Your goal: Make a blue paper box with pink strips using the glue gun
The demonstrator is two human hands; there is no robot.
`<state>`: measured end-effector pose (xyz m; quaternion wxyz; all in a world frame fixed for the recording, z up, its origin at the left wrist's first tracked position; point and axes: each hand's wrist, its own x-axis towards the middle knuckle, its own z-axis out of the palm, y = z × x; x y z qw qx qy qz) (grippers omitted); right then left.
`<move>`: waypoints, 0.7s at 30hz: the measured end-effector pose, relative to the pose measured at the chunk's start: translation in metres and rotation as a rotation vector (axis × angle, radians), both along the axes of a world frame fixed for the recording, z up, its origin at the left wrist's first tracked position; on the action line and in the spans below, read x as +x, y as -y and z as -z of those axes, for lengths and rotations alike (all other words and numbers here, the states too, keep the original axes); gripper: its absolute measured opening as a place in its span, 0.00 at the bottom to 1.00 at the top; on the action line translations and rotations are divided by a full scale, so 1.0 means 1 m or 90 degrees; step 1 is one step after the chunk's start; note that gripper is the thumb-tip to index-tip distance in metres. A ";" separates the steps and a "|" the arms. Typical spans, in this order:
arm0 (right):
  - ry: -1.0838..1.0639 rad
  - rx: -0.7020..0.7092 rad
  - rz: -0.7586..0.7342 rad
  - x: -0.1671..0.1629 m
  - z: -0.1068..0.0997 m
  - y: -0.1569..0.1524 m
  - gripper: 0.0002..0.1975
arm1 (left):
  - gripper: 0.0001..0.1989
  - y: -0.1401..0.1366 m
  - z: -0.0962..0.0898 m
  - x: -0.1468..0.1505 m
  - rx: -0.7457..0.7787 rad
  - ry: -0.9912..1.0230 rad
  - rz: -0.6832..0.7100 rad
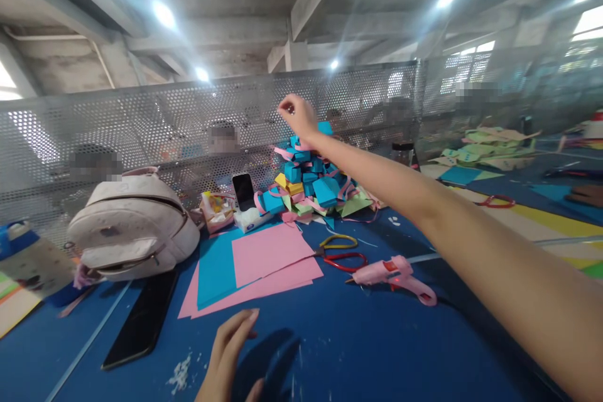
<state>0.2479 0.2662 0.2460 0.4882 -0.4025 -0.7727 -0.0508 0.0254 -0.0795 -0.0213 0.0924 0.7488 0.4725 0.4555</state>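
My left hand (229,355) rests flat and empty, fingers spread, on the near blue table (358,352). Far right, my right hand (298,114) hovers loosely curled over the paper box pile (315,185), holding nothing I can see.

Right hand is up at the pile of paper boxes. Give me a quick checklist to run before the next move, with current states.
1. Right hand at the top of the pile of paper boxes: ok, it is right above the peak.
2. Grip: cannot tell; the fingers are curled, but whether they hold anything does not show.
3. Left hand out of the way: ok, open and low over the blue table, touching nothing that shows.
4. Glue gun clear of the arm: ok, lying on the table beneath the outstretched forearm, apart from it.
5. Scissors clear: ok, lying beside the pink and blue paper sheets.
6. Pile stable: cannot tell; boxes are heaped loosely.
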 end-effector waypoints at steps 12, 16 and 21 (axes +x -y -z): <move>0.413 -0.351 -0.256 -0.061 0.102 0.091 0.12 | 0.20 0.014 -0.005 0.012 0.027 -0.095 -0.001; 0.489 -0.529 -0.159 -0.023 0.093 0.067 0.16 | 0.20 0.014 -0.005 0.011 0.022 -0.098 0.013; 0.609 -0.715 -0.043 0.033 0.110 0.048 0.17 | 0.20 0.013 -0.005 0.010 0.021 -0.099 0.030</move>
